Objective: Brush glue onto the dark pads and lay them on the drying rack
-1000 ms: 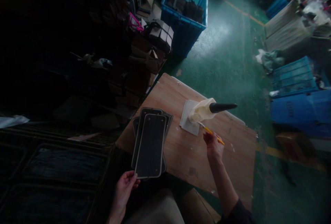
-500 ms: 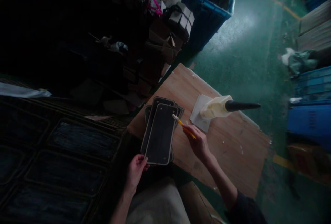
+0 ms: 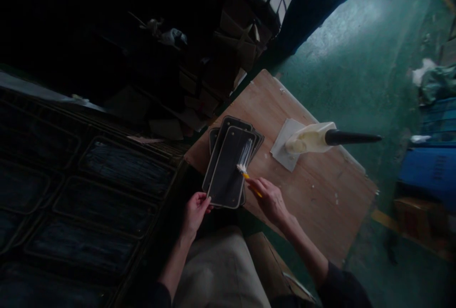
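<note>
1. The left hand (image 3: pixel 196 209) pinches the near-left corner of one black, round-cornered, pale-rimmed panel (image 3: pixel 226 170); whitish streaks mark its far right.
2. The right hand (image 3: pixel 269 199) grips one yellow-handled brush (image 3: pixel 246 175), bristles at the panel.
3. Beneath, on the brown wooden board (image 3: pixel 306 194)'s left, lie more panels (image 3: pixel 217 153), too hidden to count.
4. Farther, one blue plastic crate (image 3: pixel 309 6) is cut off.

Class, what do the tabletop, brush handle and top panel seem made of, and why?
Tabletop: probably plywood, matte, with streaky grain.
Brush handle: evenly yellow, painted wood or plastic; too small to tell.
Top panel: flat, dull, dark; perhaps synthetic sheet or coated board.
</note>
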The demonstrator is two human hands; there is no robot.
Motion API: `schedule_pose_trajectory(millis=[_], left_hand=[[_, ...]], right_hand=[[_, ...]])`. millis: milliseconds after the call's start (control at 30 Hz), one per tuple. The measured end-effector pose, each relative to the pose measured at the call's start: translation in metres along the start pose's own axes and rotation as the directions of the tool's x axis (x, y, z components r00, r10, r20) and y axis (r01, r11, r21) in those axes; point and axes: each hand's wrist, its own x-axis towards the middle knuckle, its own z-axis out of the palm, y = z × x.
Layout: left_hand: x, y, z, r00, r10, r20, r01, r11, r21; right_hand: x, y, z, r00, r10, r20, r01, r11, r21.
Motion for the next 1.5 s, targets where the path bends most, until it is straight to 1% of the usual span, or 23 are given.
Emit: schedule_pose_trajectory(millis=[100, 167, 233, 300, 367, 400, 467, 533, 567, 667, 767, 800, 867, 933, 967, 1033, 1133, 1200, 1267, 1300, 1367, 1433, 1500], left_hand=[[0.000, -0.001, -0.001, 1.000, 0.011, 0.010, -0.011, 1.000, 0.006], [0.000, -0.002, -0.002, 1.000, 0.012, 0.013, -0.012, 1.000, 0.012], [0.001, -0.003, -0.002, 1.000, 0.008, 0.013, -0.009, 1.000, 0.012], [0.001, -0.003, -0.003, 1.000, 0.004, 0.012, -0.004, 1.000, 0.005], [0.001, -0.003, -0.003, 1.000, 0.001, 0.018, -0.001, 1.000, -0.005], [0.001, -0.002, -0.003, 1.000, 0.000, 0.022, 0.001, 1.000, -0.011], [0.001, -0.001, -0.003, 1.000, -0.007, 0.026, 0.008, 1.000, -0.027], [0.002, -0.001, -0.003, 1.000, -0.024, 0.018, 0.025, 0.999, -0.042], [0.002, -0.001, -0.003, 0.999, -0.034, 0.016, 0.035, 0.998, -0.048], [0.003, -0.001, -0.004, 0.999, -0.044, 0.018, 0.045, 0.997, -0.065], [0.003, -0.002, -0.004, 0.999, -0.041, 0.022, 0.042, 0.996, -0.084], [0.002, -0.002, -0.004, 0.999, -0.042, 0.025, 0.044, 0.995, -0.088], [0.002, -0.002, -0.005, 0.999, -0.043, 0.030, 0.046, 0.995, -0.093], [0.003, -0.003, -0.006, 0.999, -0.039, 0.034, 0.042, 0.995, -0.093], [0.003, -0.004, -0.006, 0.999, -0.034, 0.032, 0.037, 0.995, -0.091], [0.004, -0.004, -0.007, 0.999, -0.026, 0.033, 0.029, 0.995, -0.093], [0.004, -0.002, -0.008, 0.999, -0.031, 0.038, 0.035, 0.994, -0.104], [0.004, 0.000, -0.008, 0.999, -0.040, 0.032, 0.044, 0.993, -0.109], [0.003, 0.001, -0.008, 0.999, -0.043, 0.025, 0.045, 0.993, -0.113], [0.003, 0.002, -0.008, 0.999, -0.041, 0.025, 0.044, 0.992, -0.117], [0.002, 0.002, -0.008, 0.999, -0.038, 0.027, 0.041, 0.991, -0.124], [0.003, 0.001, -0.008, 0.999, -0.040, 0.025, 0.043, 0.992, -0.122], [0.004, 0.000, -0.009, 0.999, -0.042, 0.022, 0.044, 0.994, -0.104]], right_hand=[[-0.030, -0.026, 0.001, 0.992, 0.012, 0.129, -0.029, 0.991, 0.133], [-0.041, -0.038, -0.002, 0.977, 0.028, 0.210, -0.080, 0.967, 0.244], [-0.040, -0.041, -0.005, 0.964, 0.041, 0.261, -0.133, 0.929, 0.346], [-0.027, -0.034, -0.007, 0.963, 0.046, 0.266, -0.160, 0.890, 0.427], [-0.004, -0.017, -0.010, 0.977, 0.052, 0.207, -0.140, 0.887, 0.439], [0.010, -0.008, -0.012, 0.987, 0.054, 0.149, -0.112, 0.903, 0.416], [0.038, 0.009, -0.019, 0.998, 0.061, -0.013, -0.053, 0.941, 0.334], [0.063, 0.020, -0.026, 0.984, 0.063, -0.168, -0.018, 0.966, 0.256], [0.073, 0.023, -0.030, 0.974, 0.059, -0.218, -0.009, 0.975, 0.221], [0.089, 0.023, -0.030, 0.966, 0.016, -0.258, -0.002, 0.998, 0.056], [0.082, 0.013, -0.015, 0.981, -0.026, -0.194, 0.002, 0.993, -0.121], [0.073, 0.007, -0.008, 0.988, -0.037, -0.151, 0.015, 0.989, -0.147], [0.050, -0.008, 0.004, 0.997, -0.070, -0.032, 0.066, 0.989, -0.129], [0.023, -0.028, 0.010, 0.990, -0.105, 0.096, 0.109, 0.993, -0.039], [0.011, -0.037, 0.011, 0.983, -0.107, 0.150, 0.104, 0.994, 0.027], [-0.006, -0.052, 0.009, 0.969, -0.078, 0.235, 0.033, 0.981, 0.193], [-0.003, -0.056, 0.005, 0.948, -0.039, 0.317, -0.106, 0.899, 0.425], [0.017, -0.045, 0.003, 0.947, -0.032, 0.321, -0.131, 0.872, 0.471], [0.045, -0.028, 0.002, 0.966, -0.005, 0.258, -0.117, 0.881, 0.458], [0.059, -0.019, 0.000, 0.981, 0.020, 0.193, -0.106, 0.889, 0.445], [0.085, -0.003, -0.007, 0.997, 0.074, 0.016, -0.074, 0.910, 0.408], [0.103, 0.006, -0.016, 0.980, 0.090, -0.179, -0.027, 0.944, 0.330], [0.113, 0.009, -0.022, 0.954, 0.053, -0.296, 0.020, 0.971, 0.239]])
